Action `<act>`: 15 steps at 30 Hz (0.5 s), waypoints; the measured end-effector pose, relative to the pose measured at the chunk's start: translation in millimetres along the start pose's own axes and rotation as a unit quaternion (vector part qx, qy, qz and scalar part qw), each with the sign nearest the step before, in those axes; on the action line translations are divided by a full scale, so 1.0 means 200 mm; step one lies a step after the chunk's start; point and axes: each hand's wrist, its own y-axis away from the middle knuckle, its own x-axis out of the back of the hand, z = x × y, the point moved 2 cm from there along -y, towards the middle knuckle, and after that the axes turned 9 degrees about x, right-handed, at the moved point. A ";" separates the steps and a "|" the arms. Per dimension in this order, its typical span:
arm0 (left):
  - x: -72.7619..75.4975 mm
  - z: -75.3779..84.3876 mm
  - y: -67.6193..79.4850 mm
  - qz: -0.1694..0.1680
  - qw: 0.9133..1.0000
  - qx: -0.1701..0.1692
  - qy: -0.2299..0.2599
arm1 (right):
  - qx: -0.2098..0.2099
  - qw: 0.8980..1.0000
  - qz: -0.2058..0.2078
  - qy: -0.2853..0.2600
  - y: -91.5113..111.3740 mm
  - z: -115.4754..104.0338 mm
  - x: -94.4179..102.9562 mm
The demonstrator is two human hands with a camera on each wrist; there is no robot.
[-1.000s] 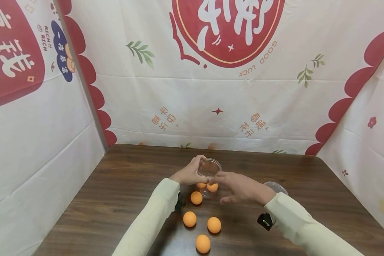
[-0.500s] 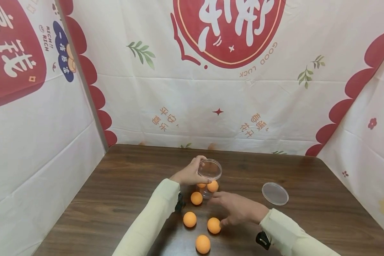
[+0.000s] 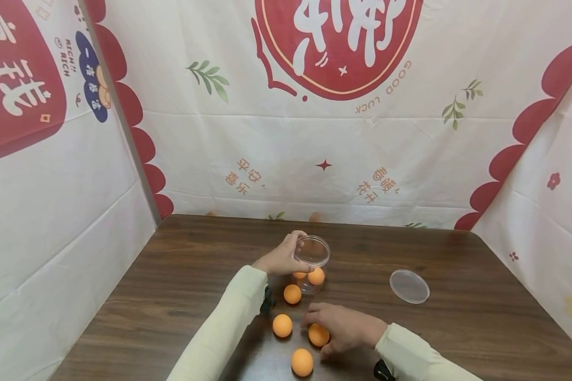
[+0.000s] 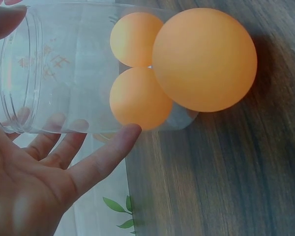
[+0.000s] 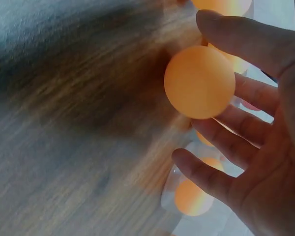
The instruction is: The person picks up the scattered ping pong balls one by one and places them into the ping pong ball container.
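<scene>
Taking the orange ball (image 5: pixel 199 82) beside the person's right hand (image 3: pixel 344 325) as the dial's centre in the head view, the clear jar (image 3: pixel 312 251) stands upright on the wooden table (image 3: pixel 205 259) at twelve o'clock, with a pair of balls (image 4: pixel 140 98) showing low inside it. Other loose balls lie at eleven (image 3: pixel 292 294), between nine and ten (image 3: pixel 282 325) and at seven (image 3: pixel 302 362); the flat lid (image 3: pixel 409 286) lies at two.

The hands are apart. The left hand (image 3: pixel 282 257) grips the jar around its upper part, close to the rim. The right hand arches over its ball, thumb on one side and loosely bent, spread fingers on the other; whether skin and ball touch is not clear.

The balls look smooth, hollow and very light, probably stiff enough for a gentle hold yet easy to dent under a hard squeeze. Being round, each would likely roll from a one-sided nudge, so thumb and fingertips suit opposite sides, at three and nine o'clock on the ball, at its widest level. The jar seems thin-walled, light plastic, slick and easily tipped; the ridged neck looks the firmest place to hold, with the mouth left uncovered.
</scene>
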 end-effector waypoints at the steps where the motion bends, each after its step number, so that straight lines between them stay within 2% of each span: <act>1: 0.00 0.00 0.00 0.001 1.000 -0.001 -0.001 | 0.003 1.000 0.000 0.000 0.00 0.00 0.00; 9: 0.00 0.00 0.00 0.005 1.000 0.000 -0.013 | 0.035 0.999 0.006 0.016 -0.02 0.01 -0.03; 15: 0.00 0.00 0.00 0.004 1.000 -0.003 -0.013 | 0.021 1.000 0.002 0.019 -0.02 0.01 -0.05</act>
